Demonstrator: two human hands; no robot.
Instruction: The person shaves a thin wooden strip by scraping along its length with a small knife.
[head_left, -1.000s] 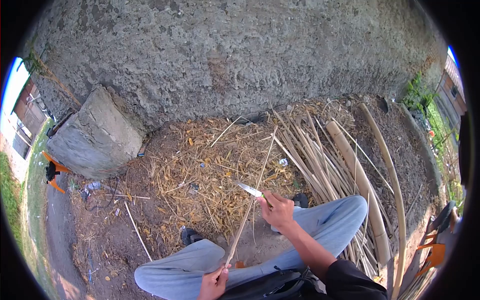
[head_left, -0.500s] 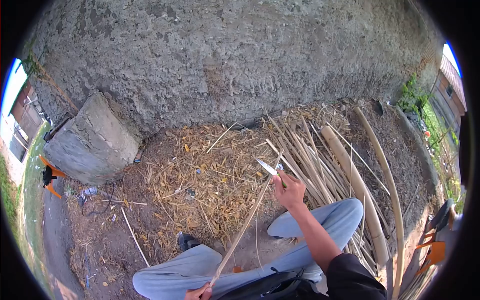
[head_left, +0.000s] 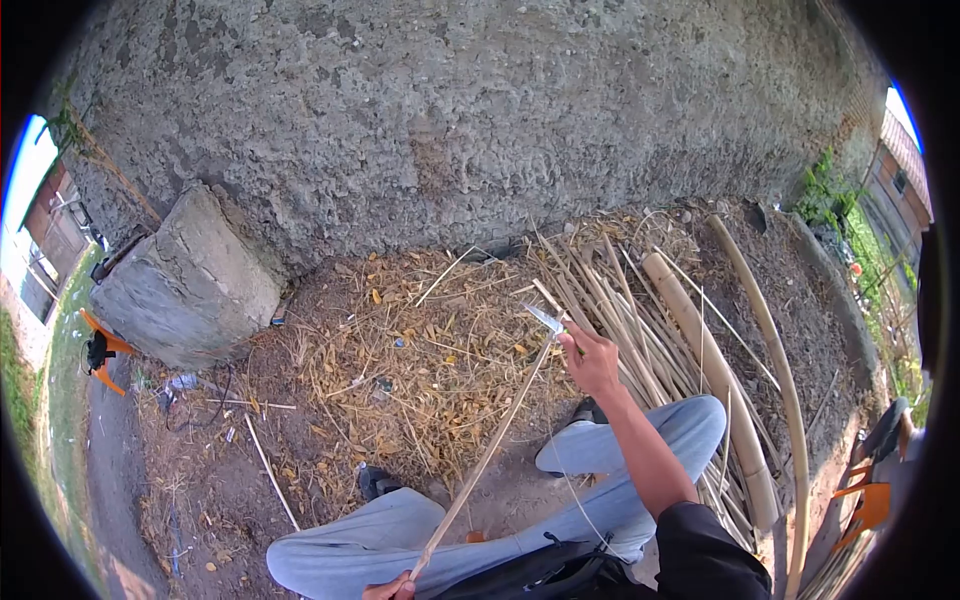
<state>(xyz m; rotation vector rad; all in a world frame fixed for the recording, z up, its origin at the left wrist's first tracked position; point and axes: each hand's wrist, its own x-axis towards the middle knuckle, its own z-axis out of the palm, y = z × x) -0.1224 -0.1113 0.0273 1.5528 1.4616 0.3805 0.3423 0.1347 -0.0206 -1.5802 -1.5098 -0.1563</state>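
My right hand [head_left: 593, 361] is closed round the handle of a knife [head_left: 545, 319], its pale blade pointing up and to the left. The blade meets the far end of a long bamboo strip [head_left: 480, 464]. That strip slants down across my lap to my left hand [head_left: 390, 588], which grips its near end at the bottom edge of the view. Only part of the left hand shows. A thin sliver [head_left: 570, 480] curves down below my right hand, over my jeans.
At right lies a pile of split bamboo strips [head_left: 625, 330], with a thick bamboo pole [head_left: 700, 340] and a long curved one [head_left: 775, 350] beside it. Shavings and dry leaves [head_left: 430, 370] cover the ground. A concrete block [head_left: 200, 290] stands left, against a rough wall [head_left: 480, 120].
My right hand and the knife have shifted slightly to the right. The far end of the strip now ends near the blade, and the thin sliver hangs farther right.
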